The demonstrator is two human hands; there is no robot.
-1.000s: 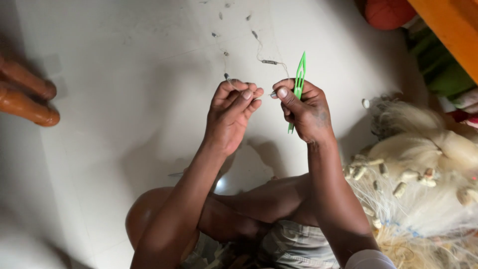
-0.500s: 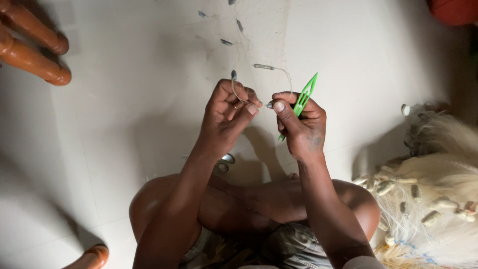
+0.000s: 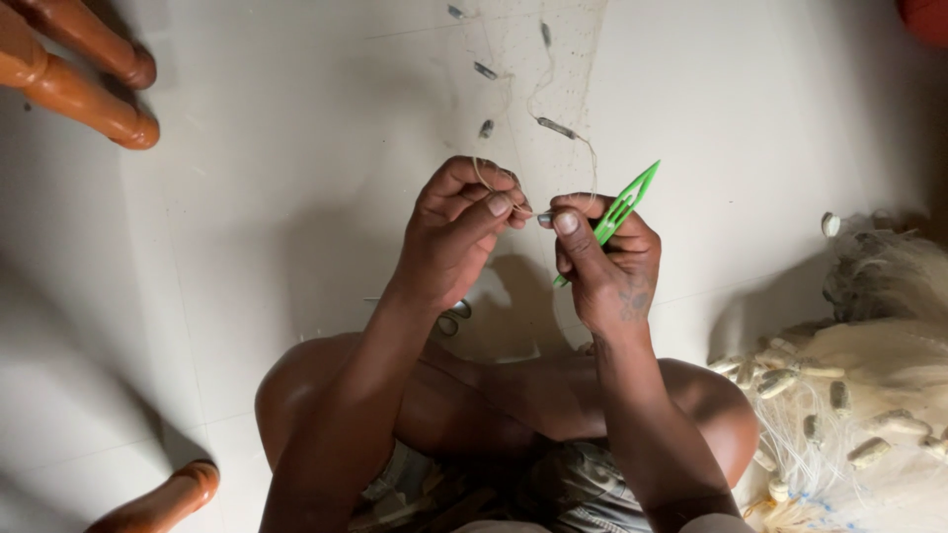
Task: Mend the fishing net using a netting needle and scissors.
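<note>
Hands: two, the left hand (image 3: 456, 229) and the right hand (image 3: 607, 265), close together in the middle.
Green plastic netting needle (image 3: 614, 215): one, in the right hand.
Small grey metal weights (image 3: 556, 127): about five seen on the thin net above the needle.
Round brown wooden legs (image 3: 84, 74): three, two far up and left of the needle, one low on the left.
Heap of pale fishing net with small oval floats (image 3: 869, 395): one, low and right of the needle.

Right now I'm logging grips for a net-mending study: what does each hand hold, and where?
The right hand grips a green netting needle around its lower half. The left hand pinches thin net line between thumb and fingertips.
</note>
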